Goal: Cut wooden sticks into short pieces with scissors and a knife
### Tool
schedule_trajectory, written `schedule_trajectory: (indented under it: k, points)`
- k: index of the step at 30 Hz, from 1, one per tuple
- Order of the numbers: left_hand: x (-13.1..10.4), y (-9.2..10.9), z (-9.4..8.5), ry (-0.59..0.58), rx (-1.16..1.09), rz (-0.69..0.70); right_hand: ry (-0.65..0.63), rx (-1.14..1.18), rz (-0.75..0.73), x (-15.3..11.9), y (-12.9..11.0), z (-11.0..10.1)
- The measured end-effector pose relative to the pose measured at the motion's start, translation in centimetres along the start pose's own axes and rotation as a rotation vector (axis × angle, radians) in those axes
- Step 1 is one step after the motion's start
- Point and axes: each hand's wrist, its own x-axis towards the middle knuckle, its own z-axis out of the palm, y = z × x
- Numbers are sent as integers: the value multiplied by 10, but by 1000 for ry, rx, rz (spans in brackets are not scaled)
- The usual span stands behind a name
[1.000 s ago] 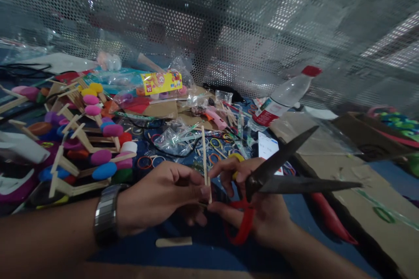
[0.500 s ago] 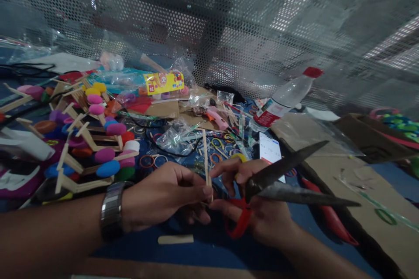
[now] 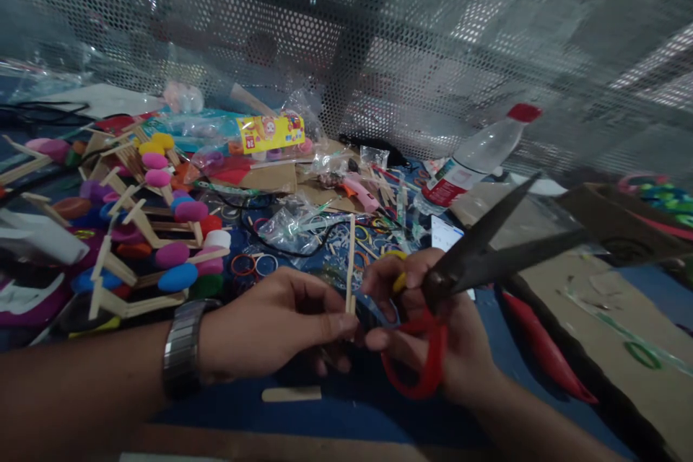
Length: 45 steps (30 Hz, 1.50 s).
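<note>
My left hand (image 3: 286, 325), with a metal watch band at its wrist, pinches wooden craft sticks (image 3: 351, 260) by their lower end. A long stick points upward, and a shorter piece shows beside its base. Scissors (image 3: 465, 253) with one red and one yellow handle loop hang on the fingers of my right hand (image 3: 449, 332). Their dark blades are spread and point away to the right. The right fingertips are close to the sticks but apart from them. Below my hands a cut piece of craft stick (image 3: 291, 394) lies on the blue surface.
Craft-stick pieces with coloured clay lumps (image 3: 178, 277) crowd the left. Rubber bands (image 3: 265, 265) and plastic wrappers lie behind my hands. A tilted bottle (image 3: 460, 170), a phone (image 3: 445, 234), a red tapered object (image 3: 546, 346) and cardboard (image 3: 611, 332) are on the right. Perforated metal (image 3: 260, 29) stands behind.
My right hand has drawn back slightly from the sticks to the right, and the scissors have turned, their blades tilting upward. The left hand keeps its pinch; the long stick leans slightly differently.
</note>
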Motion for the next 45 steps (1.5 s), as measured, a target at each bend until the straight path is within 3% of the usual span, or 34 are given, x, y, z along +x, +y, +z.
schedule_trajectory:
  k: [8, 13, 32, 40, 45]
  points:
    - [-1, -4, 1, -84, 130, -33, -55, 62, 150, 3, -2, 0]
    - [0, -5, 0, -113, 163, -39, -102, 113, 153, 1, -3, 3]
    - [1, -4, 3, -75, 109, -33, -66, 74, 208, 3, -4, 5]
    - [1, -2, 5, -48, 107, -27, -137, 238, 289, 2, -3, 1]
    - [-1, 1, 2, -29, 149, -13, -118, 132, 271, 5, -5, -7]
